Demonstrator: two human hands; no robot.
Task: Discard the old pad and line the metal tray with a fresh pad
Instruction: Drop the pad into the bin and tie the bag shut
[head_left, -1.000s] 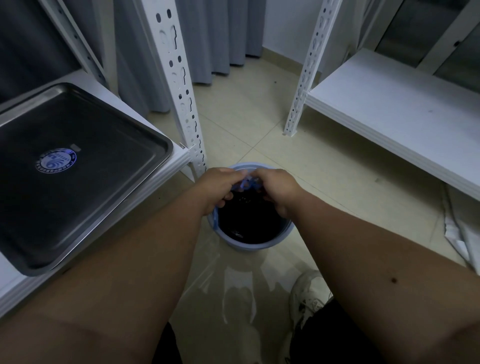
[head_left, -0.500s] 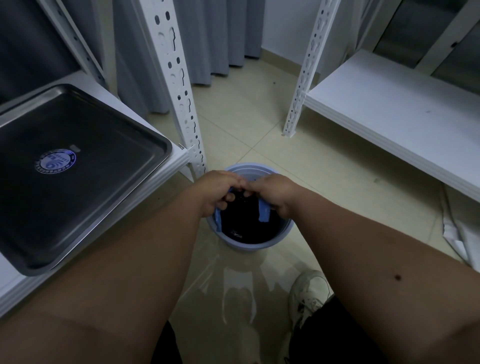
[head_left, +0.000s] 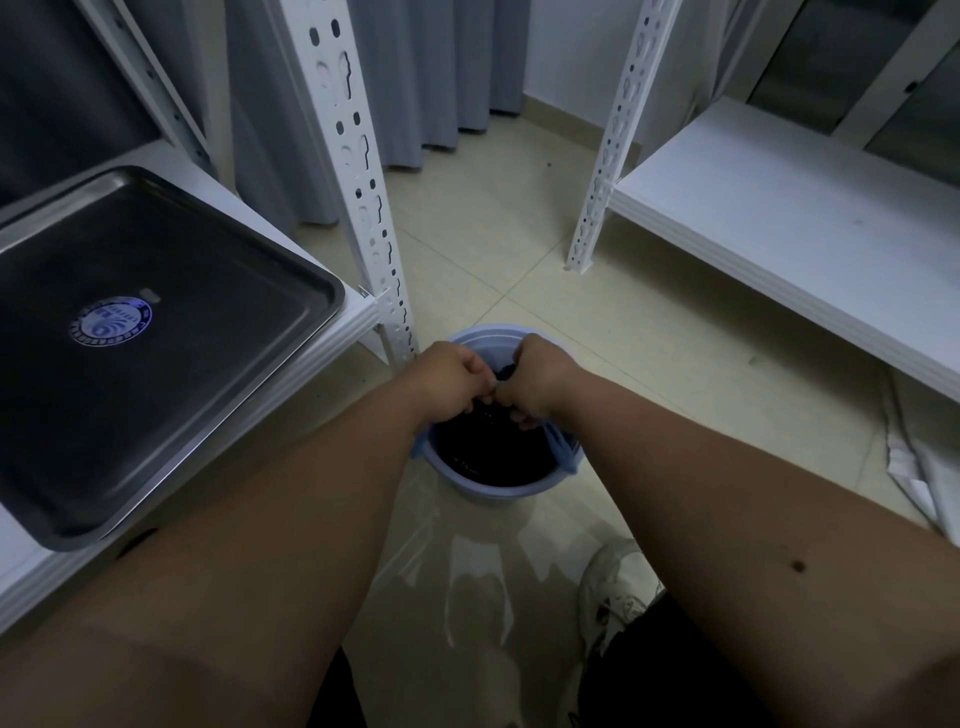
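Gripping the old pad (head_left: 563, 449), both hands, left hand (head_left: 451, 385) and right hand (head_left: 535, 382), bunch it over the bin (head_left: 498, 488); soft, limp, best held by edges. Metal tray (head_left: 156, 332), left of bin, unlined.

Tray (head_left: 171, 291) cut by left edge; hands (head_left: 452, 382) hide bin (head_left: 498, 491) rim; what fingers grip unclear.

Both arms extended forward-down; left hand (head_left: 451, 383), right hand (head_left: 535, 382) fisted, knuckles touching.
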